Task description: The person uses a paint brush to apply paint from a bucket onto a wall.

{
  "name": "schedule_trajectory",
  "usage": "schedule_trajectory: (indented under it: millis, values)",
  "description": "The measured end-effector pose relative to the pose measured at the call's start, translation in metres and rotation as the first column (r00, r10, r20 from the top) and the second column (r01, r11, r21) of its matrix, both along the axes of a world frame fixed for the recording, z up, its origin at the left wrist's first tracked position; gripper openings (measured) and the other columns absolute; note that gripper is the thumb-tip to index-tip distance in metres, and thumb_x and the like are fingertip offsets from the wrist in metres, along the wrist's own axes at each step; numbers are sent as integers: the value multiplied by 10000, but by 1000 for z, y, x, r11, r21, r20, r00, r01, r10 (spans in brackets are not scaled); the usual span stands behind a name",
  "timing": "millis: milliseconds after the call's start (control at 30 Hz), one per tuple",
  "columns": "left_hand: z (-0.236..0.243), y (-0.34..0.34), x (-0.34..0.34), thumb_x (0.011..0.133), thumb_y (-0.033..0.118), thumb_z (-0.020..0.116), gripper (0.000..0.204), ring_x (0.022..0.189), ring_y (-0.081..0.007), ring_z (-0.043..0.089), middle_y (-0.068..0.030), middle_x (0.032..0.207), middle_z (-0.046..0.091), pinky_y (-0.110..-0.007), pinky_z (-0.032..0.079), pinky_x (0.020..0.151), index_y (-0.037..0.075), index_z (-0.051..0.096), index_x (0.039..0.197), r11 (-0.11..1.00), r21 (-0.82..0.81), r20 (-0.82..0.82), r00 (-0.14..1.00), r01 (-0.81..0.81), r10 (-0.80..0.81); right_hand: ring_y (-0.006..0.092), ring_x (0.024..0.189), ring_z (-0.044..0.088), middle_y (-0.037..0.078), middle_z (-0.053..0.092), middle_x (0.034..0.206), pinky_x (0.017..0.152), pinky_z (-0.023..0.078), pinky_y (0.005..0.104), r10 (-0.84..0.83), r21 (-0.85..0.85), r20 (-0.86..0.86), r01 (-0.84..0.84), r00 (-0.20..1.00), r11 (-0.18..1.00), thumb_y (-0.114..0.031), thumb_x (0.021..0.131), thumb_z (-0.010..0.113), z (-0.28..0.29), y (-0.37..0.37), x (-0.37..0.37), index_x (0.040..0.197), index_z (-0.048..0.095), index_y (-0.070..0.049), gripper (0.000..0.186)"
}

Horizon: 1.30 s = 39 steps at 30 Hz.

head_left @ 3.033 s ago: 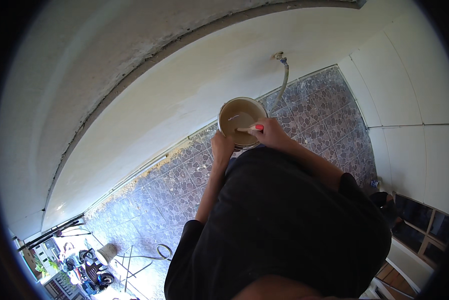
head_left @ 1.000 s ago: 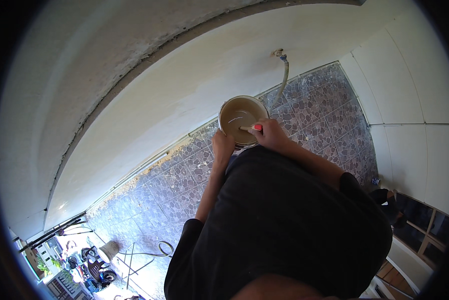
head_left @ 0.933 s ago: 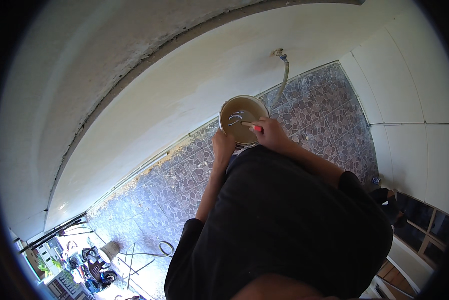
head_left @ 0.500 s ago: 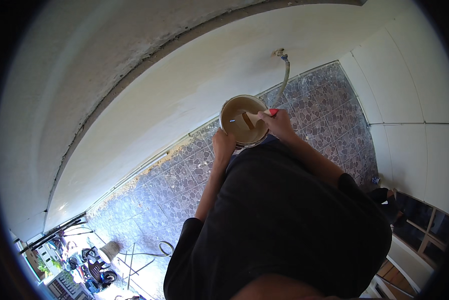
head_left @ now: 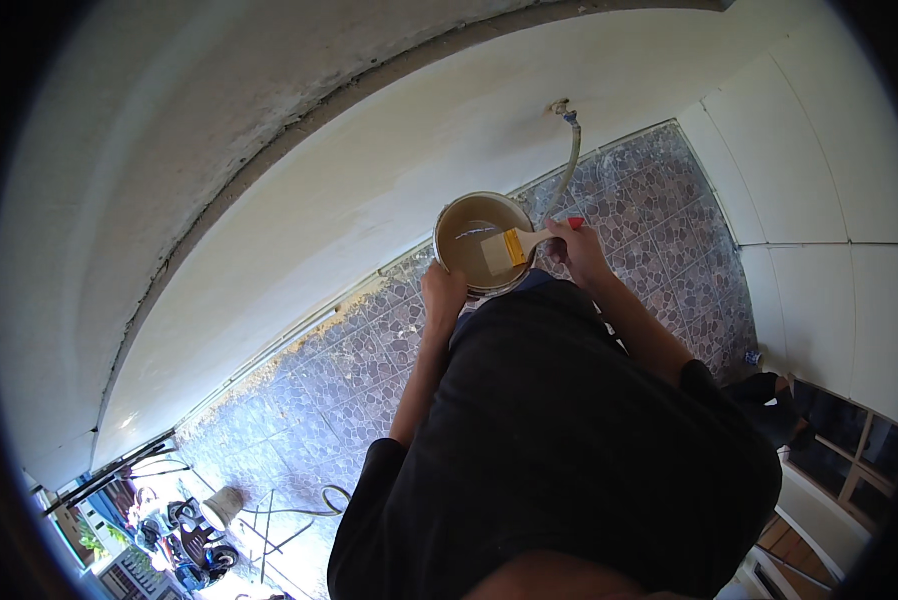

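A round bucket [head_left: 447, 222] with pale liquid in its bottom is in front of my body, near the wall. My left hand [head_left: 442, 292] grips its rim on the near left side. In my right hand [head_left: 577, 250] is a wide paintbrush [head_left: 529, 241] with a pale handle, a red end and a yellow band. The brush lies over the bucket's right side, its pale bristles pointing left into the bucket. Whether the bristle tips touch the liquid I cannot tell.
Beyond the bucket rises a cream wall [head_left: 319, 210] with a tap [head_left: 561, 106] and hanging hose [head_left: 572, 160]. Patterned tiles [head_left: 659, 200] cover the floor. At the lower left are a pale bucket [head_left: 222, 507], a coiled hose [head_left: 335, 498] and a motorbike [head_left: 204, 560].
The brush has risen and drawn back to the right, so its yellow band and bristles show more plainly. My right hand has moved slightly right; the left still grips the rim.
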<state>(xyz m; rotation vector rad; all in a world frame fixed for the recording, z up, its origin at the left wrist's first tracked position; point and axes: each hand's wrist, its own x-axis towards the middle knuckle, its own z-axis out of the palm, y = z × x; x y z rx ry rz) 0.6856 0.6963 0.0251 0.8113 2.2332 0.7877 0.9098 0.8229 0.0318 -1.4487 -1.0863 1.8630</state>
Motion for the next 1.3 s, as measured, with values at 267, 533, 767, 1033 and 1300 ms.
schedule_trajectory:
  millis: [267, 533, 767, 1033, 1300]
  values:
    - [3, 2, -8, 796, 162, 530, 339, 920, -470, 632, -323, 911, 650, -509, 493, 818, -75, 635, 1014, 999, -35, 17, 999, 28, -27, 122, 795, 638, 96, 673, 889, 696, 517, 203, 25, -307, -481, -195, 876, 932, -148, 957, 567, -5, 0, 24, 1030, 622, 34, 203]
    - [3, 5, -10, 810, 181, 519, 324, 909, -464, 634, -310, 900, 653, -506, 490, 799, -51, 648, 997, 999, -21, 57, 998, 35, -33, 106, 830, 628, 83, 640, 924, 754, 542, 194, -117, -397, -633, -191, 765, 898, -134, 969, 552, -13, 11, 24, 1078, 586, 45, 213]
    - [3, 2, -11, 813, 193, 517, 324, 892, -473, 633, -319, 868, 647, -512, 488, 781, -71, 652, 946, 1000, -18, 7, 1000, 14, -14, 75, 670, 523, 86, 596, 888, 561, 435, 189, 12, -269, -579, -204, 815, 941, -89, 959, 540, -10, 35, 8, 1086, 542, 27, 172]
    - [9, -2, -11, 815, 196, 510, 332, 848, -475, 638, -326, 829, 636, -521, 481, 738, -99, 641, 891, 1000, -2, 19, 1000, -14, 14, 84, 468, 385, 24, 483, 702, 398, 312, 240, -221, -167, -185, 191, 958, 967, -123, 974, 462, -77, 116, -35, 1007, 526, -36, 113]
    - [12, -10, -14, 806, 201, 530, 326, 840, -469, 641, -317, 824, 638, -509, 483, 734, -98, 641, 873, 1000, -8, -7, 1000, -12, 12, 121, 436, 356, 16, 437, 663, 378, 305, 276, -436, -47, 28, 437, 899, 898, -60, 922, 414, -134, 168, -85, 1021, 531, -87, 156]
